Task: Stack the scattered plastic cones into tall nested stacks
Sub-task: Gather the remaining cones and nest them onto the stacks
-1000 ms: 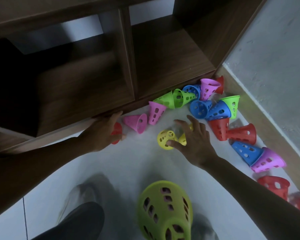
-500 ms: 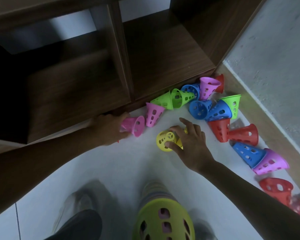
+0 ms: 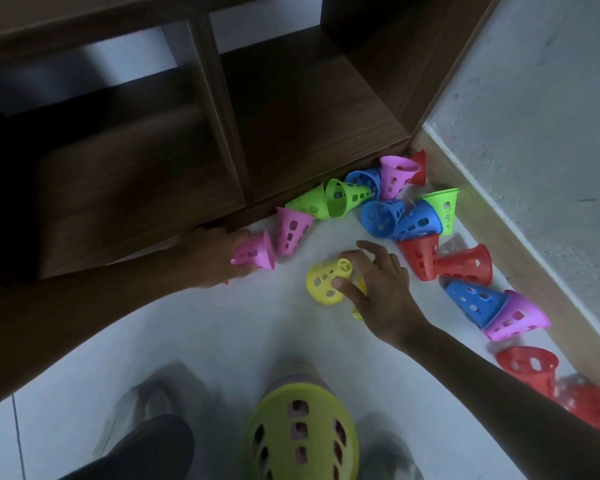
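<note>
1. Head view: right hand [image 3: 378, 285] fingers curled round yellow cone [image 3: 326, 280] lying on floor [image 3: 194, 341].
2. Left hand [image 3: 212, 258] fingers grip pink cone [image 3: 255, 252] by shelf [image 3: 136, 188].
3. Both arms reach forward, low.

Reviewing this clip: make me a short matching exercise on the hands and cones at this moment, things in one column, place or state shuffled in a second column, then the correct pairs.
Things
1. left hand
2. right hand
3. nested stack
4. blue cone in a purple cone

Place or state
A. stands at the bottom of the view, yellow-green cone on top
B. lies on the floor near the wall
C. grips a pink cone
D. pinches a yellow cone

Pairs: 1-C, 2-D, 3-A, 4-B
</note>
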`<action>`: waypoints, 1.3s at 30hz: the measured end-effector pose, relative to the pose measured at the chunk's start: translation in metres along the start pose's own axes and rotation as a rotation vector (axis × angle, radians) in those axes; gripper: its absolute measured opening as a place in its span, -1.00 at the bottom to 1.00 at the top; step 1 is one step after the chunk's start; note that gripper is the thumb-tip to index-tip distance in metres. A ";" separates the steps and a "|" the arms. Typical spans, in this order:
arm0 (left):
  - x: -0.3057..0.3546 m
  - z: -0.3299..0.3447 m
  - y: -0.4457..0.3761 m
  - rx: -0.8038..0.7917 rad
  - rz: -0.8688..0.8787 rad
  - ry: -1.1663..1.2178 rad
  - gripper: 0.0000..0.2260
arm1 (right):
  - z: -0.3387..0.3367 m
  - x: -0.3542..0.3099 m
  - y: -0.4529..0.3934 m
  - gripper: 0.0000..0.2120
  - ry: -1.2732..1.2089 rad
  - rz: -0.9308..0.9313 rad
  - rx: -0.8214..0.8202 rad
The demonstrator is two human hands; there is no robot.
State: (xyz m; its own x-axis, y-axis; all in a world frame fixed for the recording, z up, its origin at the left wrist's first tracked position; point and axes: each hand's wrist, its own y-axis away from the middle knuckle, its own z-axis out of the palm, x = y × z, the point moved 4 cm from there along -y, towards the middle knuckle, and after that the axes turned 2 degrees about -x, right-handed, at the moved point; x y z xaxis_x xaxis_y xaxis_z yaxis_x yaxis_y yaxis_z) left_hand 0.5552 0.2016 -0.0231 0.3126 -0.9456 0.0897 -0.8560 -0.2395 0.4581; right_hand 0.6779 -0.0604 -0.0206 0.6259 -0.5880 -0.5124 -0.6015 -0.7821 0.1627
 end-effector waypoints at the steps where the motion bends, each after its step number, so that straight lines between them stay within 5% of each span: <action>1: -0.002 -0.002 0.003 0.014 -0.027 0.070 -0.49 | -0.004 -0.001 0.002 -0.56 -0.029 0.007 0.008; 7: 0.006 -0.030 0.033 -0.011 0.051 0.384 -0.55 | -0.049 -0.024 0.017 -0.50 -0.132 -0.019 0.034; 15: 0.050 -0.156 0.101 0.071 0.260 -0.075 -0.69 | -0.156 -0.095 0.029 -0.52 -0.170 -0.124 0.111; 20: 0.069 -0.227 0.153 0.100 0.297 -0.160 -0.63 | -0.225 -0.141 0.052 -0.80 -0.143 -0.190 0.112; 25: 0.092 -0.278 0.204 0.070 0.325 -0.235 -0.59 | -0.281 -0.182 0.086 -0.78 -0.071 -0.199 0.122; 39: 0.174 -0.259 0.277 -0.160 0.343 -0.505 -0.48 | -0.312 -0.223 0.185 -0.72 -0.009 -0.099 0.163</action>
State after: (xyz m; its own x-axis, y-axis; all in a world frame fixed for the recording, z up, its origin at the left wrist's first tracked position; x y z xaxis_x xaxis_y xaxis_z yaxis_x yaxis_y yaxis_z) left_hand 0.4789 0.0276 0.3490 -0.2348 -0.9595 -0.1559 -0.7890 0.0945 0.6071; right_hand 0.5814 -0.1385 0.3870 0.6820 -0.5069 -0.5272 -0.6099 -0.7920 -0.0275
